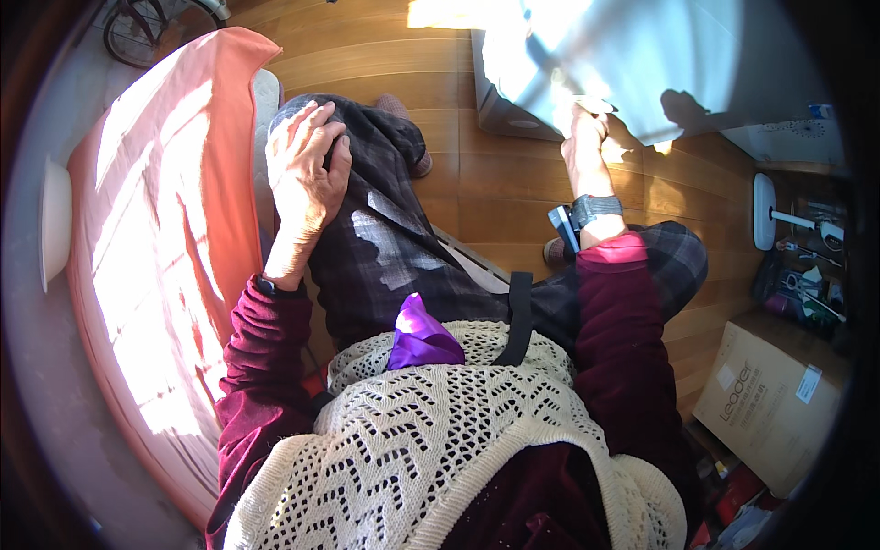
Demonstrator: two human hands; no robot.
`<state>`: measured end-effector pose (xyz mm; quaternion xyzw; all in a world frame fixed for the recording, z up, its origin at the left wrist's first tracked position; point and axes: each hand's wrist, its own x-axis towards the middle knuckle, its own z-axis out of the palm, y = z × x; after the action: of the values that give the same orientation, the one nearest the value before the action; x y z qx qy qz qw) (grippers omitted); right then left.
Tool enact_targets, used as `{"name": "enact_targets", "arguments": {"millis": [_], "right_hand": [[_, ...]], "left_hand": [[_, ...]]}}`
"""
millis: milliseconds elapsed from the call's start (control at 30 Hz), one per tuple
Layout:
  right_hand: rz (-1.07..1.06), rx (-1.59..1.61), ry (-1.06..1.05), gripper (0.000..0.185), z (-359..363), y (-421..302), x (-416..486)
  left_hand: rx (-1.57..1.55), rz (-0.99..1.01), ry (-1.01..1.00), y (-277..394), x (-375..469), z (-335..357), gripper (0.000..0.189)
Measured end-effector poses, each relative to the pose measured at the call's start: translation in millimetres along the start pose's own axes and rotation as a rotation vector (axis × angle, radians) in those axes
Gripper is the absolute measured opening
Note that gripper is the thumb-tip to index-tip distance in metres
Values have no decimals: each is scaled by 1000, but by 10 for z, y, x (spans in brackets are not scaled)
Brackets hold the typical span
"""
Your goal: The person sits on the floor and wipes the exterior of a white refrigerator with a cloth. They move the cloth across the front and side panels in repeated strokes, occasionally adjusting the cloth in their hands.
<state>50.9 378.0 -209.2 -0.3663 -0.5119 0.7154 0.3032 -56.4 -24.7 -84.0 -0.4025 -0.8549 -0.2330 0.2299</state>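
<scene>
My left hand (306, 161) lies palm down on the knee of my dark plaid trousers (385, 240), fingers a little apart and nothing in them. My right hand (584, 130) reaches forward to the near edge of a pale, sunlit surface (694, 55). Glare washes out its fingertips, so whether they hold anything cannot be made out. Around my right wrist is a grey band (598, 208) with a small device (564, 223) on it. Purple shiny fabric (423, 337) and a black strap (519, 316) lie at my waist, over a cream openwork knit vest (440, 412).
To the left is a bed with a coral sheet (234, 137), and a white bowl-like object (56, 223) beyond. A bicycle wheel (155, 31) shows at the top left. On the right stand a cardboard box (763, 405) and assorted tools (811, 254), above the wooden floor (371, 58).
</scene>
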Motion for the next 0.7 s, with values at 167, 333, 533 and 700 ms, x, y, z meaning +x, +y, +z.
{"name": "enact_targets", "arguments": {"millis": [167,333,533,700], "right_hand": [[144,58,-144,6,158,423,-82],[225,109,-331,5,218,585,-238],[134,63,-428,7,300,162,-510],[-60,-309,-321,7,589,-495,-723]], "left_hand": [[-15,-23,-2,-6,8,-5,15],[-40,-47,-16,21,26,-59,15],[-48,-82,-35,42,13,-101,14],[-62,-84,-36,36,20,-78,14]]}}
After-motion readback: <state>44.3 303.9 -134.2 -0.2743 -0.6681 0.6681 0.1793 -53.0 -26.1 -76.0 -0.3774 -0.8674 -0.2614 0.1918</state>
